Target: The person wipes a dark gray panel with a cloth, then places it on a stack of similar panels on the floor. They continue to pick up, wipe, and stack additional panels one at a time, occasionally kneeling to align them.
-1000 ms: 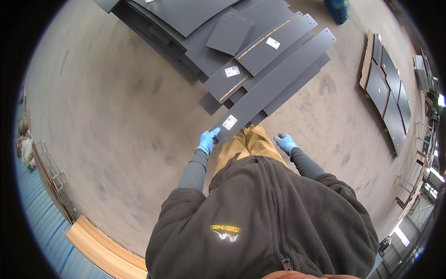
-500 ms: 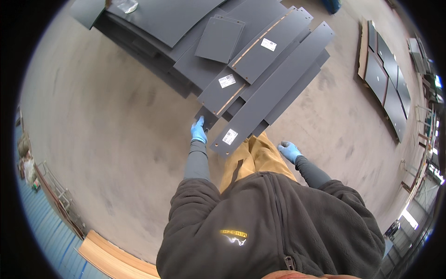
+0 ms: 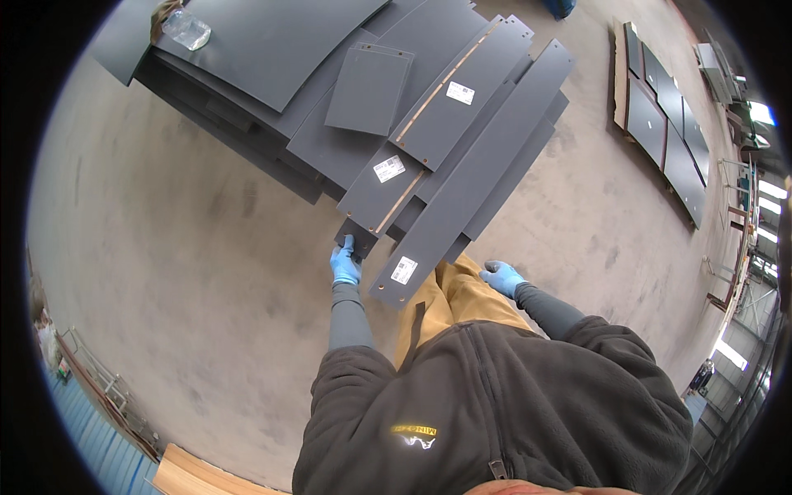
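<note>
My left hand (image 3: 346,262), in a blue glove, is closed on the near end of a dark grey board (image 3: 360,237). Most of that board is hidden beneath a labelled grey panel (image 3: 363,198) with a pale edge strip. Right of it, a long grey panel (image 3: 474,173) with a white label and end holes points toward my legs. My right hand (image 3: 502,279), also gloved in blue, hangs beside my right thigh. It holds nothing visible, and its fingers look loosely apart.
A small grey rectangular panel (image 3: 370,89) lies on the stack, with broad sheets (image 3: 256,49) behind it. A clear plastic item (image 3: 186,30) sits at the far left. More dark panels (image 3: 664,115) lie at the right. Wood-coloured boards (image 3: 202,473) show at lower left.
The stack appears lower and farther left in view. My left hand keeps hold of the board's end. My right hand has shifted slightly left and its fingers look looser.
</note>
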Action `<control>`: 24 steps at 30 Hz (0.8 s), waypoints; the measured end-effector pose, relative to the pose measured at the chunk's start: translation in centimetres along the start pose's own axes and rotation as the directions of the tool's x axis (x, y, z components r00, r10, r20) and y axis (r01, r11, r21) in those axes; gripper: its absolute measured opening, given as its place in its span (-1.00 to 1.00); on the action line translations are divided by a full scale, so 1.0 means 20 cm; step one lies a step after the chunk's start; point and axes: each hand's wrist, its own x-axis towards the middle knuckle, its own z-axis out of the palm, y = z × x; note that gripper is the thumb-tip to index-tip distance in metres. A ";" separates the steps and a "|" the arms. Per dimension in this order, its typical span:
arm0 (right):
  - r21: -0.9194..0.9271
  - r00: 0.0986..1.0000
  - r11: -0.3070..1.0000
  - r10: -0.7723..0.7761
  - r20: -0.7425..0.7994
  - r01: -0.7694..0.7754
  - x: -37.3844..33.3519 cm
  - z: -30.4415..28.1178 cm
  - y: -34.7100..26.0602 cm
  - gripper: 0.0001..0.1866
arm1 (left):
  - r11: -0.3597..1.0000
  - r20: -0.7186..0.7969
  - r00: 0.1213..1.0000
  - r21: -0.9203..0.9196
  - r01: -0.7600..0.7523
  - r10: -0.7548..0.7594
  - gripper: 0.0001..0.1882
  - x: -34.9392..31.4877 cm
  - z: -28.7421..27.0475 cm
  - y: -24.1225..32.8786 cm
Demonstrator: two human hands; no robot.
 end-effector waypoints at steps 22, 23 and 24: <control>0.082 0.997 0.994 -0.072 -0.020 0.073 0.10 -0.48 0.27 -0.24 | -0.302 0.423 0.433 0.897 -0.322 0.796 -0.23 -0.63 0.90 -0.03; 0.102 0.996 0.991 -0.085 -0.033 0.088 0.12 -0.55 0.30 -0.23 | -0.363 0.482 0.394 0.868 -0.340 0.783 -0.21 -0.65 1.01 -0.08; 0.118 0.994 0.988 -0.099 -0.056 0.105 0.15 -0.64 0.33 -0.23 | -0.393 0.510 0.395 0.853 -0.343 0.764 -0.18 -0.66 1.12 -0.11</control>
